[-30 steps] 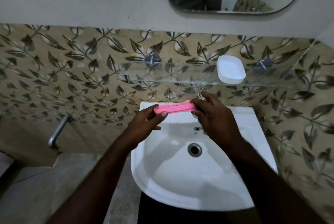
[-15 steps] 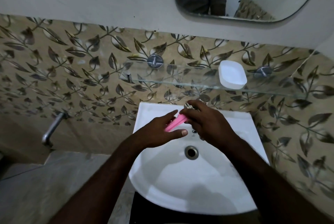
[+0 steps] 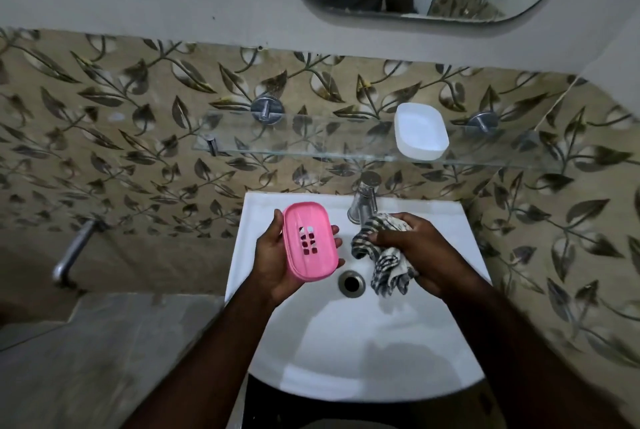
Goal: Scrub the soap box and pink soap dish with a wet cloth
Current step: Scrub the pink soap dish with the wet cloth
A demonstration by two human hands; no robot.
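Looking down over a white sink (image 3: 346,342). In the left hand (image 3: 272,260), a pink soap dish (image 3: 310,241), slotted face up. In the right hand (image 3: 426,252), a bunched checked cloth (image 3: 388,266) by the tap (image 3: 362,203). On the glass shelf (image 3: 311,146) above, a white soap box (image 3: 420,131).

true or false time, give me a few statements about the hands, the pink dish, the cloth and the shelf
1. The left hand holds the pink soap dish over the sink. True.
2. The white soap box sits on the glass shelf. True.
3. The cloth is draped over the glass shelf. False: the right hand grips it above the basin.
4. The pink soap dish has a solid face with no openings. False: a cluster of holes shows in its middle.
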